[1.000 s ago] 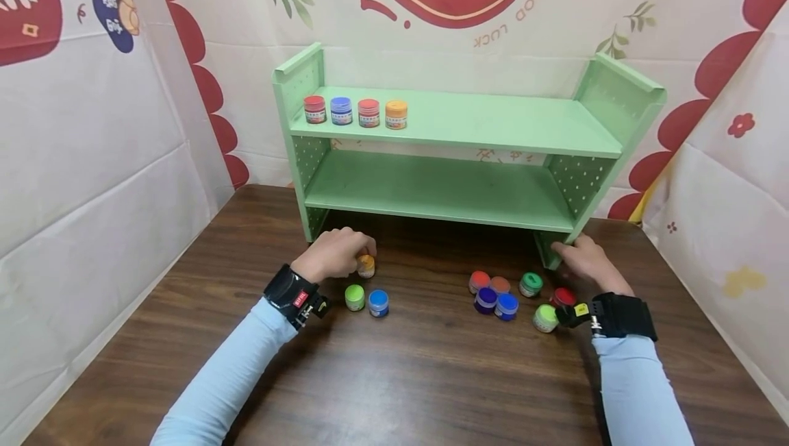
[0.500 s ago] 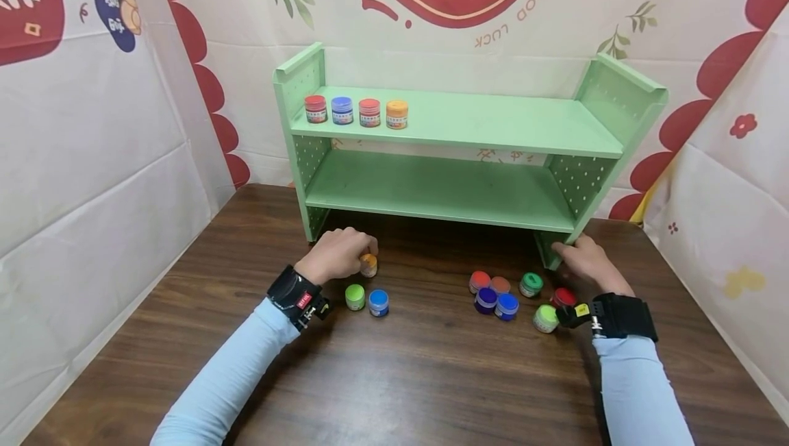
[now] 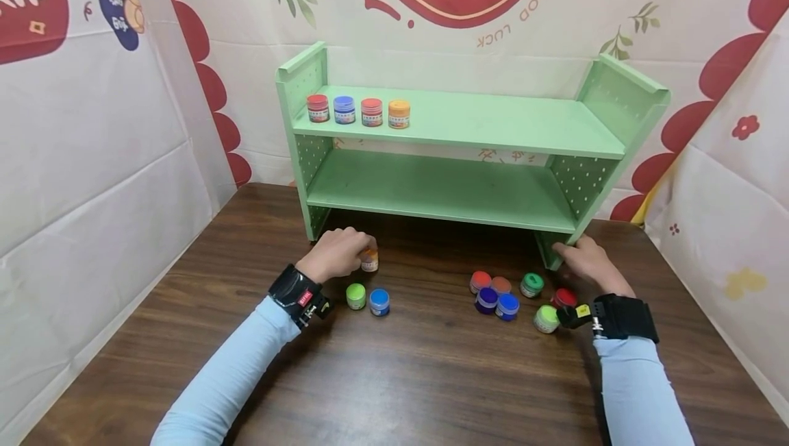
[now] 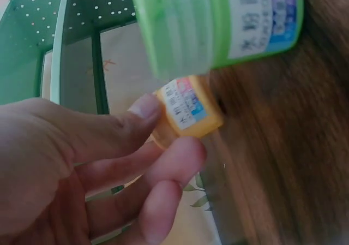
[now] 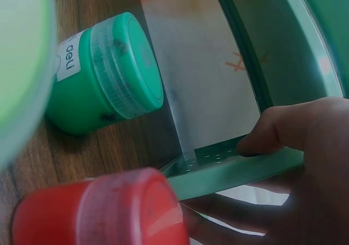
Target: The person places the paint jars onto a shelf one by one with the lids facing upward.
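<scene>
My left hand pinches an orange paint jar by its lid end, between thumb and fingers. Whether the jar touches the table, I cannot tell. Just in front of that hand stand a light green jar and a blue jar. On the other side, my right hand grips the lower right side panel of the green shelf, thumb on one face and fingers behind it. Near its wrist are a dark green jar, a red jar and another light green jar.
Left on the shelf's top board stands a row of jars: red, blue-violet, pinkish red and orange. Right of centre, a cluster of red, brown, purple and blue jars sits on the wooden table. Printed cloth hangs behind.
The orange jar has shifted slightly rightward and away in my left fingers, and more of its label shows. My right hand has stayed on the shelf panel.
</scene>
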`<state>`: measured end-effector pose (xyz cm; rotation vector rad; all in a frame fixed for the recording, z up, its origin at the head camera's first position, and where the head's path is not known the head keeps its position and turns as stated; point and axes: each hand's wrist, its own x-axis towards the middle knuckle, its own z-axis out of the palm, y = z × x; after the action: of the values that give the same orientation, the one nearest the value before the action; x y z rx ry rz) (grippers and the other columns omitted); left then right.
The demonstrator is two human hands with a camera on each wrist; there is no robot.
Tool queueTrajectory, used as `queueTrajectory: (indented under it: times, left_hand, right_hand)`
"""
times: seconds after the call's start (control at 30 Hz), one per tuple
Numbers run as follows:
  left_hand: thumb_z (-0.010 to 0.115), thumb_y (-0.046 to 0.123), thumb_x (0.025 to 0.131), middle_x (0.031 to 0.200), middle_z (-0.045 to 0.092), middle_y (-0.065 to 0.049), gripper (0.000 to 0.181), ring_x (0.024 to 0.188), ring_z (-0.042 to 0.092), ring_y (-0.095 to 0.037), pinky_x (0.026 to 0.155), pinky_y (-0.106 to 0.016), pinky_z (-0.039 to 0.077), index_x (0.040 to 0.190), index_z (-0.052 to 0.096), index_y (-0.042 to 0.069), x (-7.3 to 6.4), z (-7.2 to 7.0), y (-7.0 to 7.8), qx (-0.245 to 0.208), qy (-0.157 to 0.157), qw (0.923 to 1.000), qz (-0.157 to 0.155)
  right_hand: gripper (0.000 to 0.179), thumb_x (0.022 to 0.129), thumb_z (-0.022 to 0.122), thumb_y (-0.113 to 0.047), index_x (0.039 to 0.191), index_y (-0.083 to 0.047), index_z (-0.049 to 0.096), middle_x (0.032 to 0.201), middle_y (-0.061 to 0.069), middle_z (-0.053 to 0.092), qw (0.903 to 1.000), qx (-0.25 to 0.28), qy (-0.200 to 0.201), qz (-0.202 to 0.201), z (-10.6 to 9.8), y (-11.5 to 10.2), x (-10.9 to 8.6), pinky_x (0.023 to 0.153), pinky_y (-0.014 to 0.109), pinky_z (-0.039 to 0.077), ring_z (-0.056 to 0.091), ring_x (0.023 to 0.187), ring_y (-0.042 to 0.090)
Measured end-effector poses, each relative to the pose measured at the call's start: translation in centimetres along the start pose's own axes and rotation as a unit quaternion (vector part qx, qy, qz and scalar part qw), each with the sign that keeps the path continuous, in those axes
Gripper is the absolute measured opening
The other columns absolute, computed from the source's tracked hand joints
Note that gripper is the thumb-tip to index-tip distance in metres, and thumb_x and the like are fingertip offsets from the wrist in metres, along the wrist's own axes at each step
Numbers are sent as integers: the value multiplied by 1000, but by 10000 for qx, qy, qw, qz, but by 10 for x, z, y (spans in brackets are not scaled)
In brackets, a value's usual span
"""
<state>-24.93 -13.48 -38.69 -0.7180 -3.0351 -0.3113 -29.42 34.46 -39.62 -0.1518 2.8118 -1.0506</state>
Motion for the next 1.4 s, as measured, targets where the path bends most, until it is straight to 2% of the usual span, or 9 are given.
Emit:
queueTrajectory:
  times: [0.23, 0.37, 0.57, 0.77, 0.97, 1.13, 1.23, 1.33, 1.4]
  left_hand:
    - [67, 2, 95, 116, 74, -9, 35, 78, 63, -17, 53, -24, 46, 129, 71, 9, 3, 2, -5, -212, -157, 9994, -235]
    - [67, 6, 96, 117, 74, -10, 34, 78, 63, -17, 55, -27, 48, 130, 70, 7, 2, 3, -6, -135, -70, 9997, -200]
    - [68, 7, 96, 114, 75, -8, 33, 88, 68, -20, 67, -34, 56, 128, 71, 7, 0, -1, -3, 110, 429, 9990, -62]
    - [62, 7, 100, 112, 76, -5, 27, 90, 73, -20, 63, -33, 57, 125, 72, 10, -5, -15, 11, 186, 1194, 9924, 240]
    - [59, 15, 105, 113, 76, -1, 23, 86, 74, -18, 58, -34, 55, 126, 71, 14, -12, -37, 31, 204, 2151, 9740, 682]
    - [60, 14, 105, 124, 75, -5, 29, 92, 77, -20, 58, -33, 55, 132, 68, 10, -15, -55, 42, 214, 2879, 9508, 1123]
    - [58, 14, 106, 127, 74, -8, 30, 84, 75, -19, 51, -29, 48, 133, 67, 7, -13, -70, 48, 166, 3195, 9368, 1414]
    - [57, 14, 106, 128, 73, -10, 30, 75, 72, -19, 46, -27, 38, 134, 67, 6, -8, -91, 56, 251, 3427, 9242, 1669]
    - [57, 14, 107, 129, 73, -10, 30, 71, 70, -20, 46, -29, 38, 134, 67, 6, -4, -107, 63, 405, 3557, 9163, 1797]
  right_hand:
    - [50, 107, 42, -25, 133, 17, 38, 105, 34, 61, 10000, 17, 7, -47, 1, 0, 0, 65, 36, 57, 68, 69, 22]
    - [50, 107, 42, -26, 132, 17, 39, 103, 33, 62, 10000, -2, 10, -40, 1, 0, 1, 64, 36, 57, 68, 68, 22]
    - [51, 107, 41, -26, 135, 17, 38, 103, 32, 61, 10000, 19, -48, -69, 3, -1, 2, 64, 35, 55, 67, 70, 23]
    - [52, 107, 41, -26, 135, 16, 37, 104, 32, 61, 9999, 63, -74, -102, 3, -1, 3, 65, 35, 56, 67, 70, 23]
    - [52, 107, 40, -27, 135, 16, 36, 105, 33, 61, 10000, 69, -30, -59, 1, 0, 1, 65, 34, 57, 68, 70, 23]
    - [49, 107, 41, -27, 132, 16, 39, 100, 30, 62, 9999, 99, -43, -42, 0, 0, 0, 64, 35, 57, 67, 70, 22]
    - [50, 108, 41, -27, 133, 16, 38, 101, 30, 61, 9999, 89, -52, -43, 1, -1, -1, 63, 34, 56, 67, 70, 22]
    - [50, 108, 41, -27, 133, 16, 39, 101, 31, 61, 10000, 35, -9, -23, 1, 0, -2, 63, 34, 55, 66, 70, 22]
    - [49, 108, 41, -28, 132, 15, 40, 101, 29, 62, 10000, 5, 20, -14, 0, 0, -2, 64, 34, 55, 66, 70, 21]
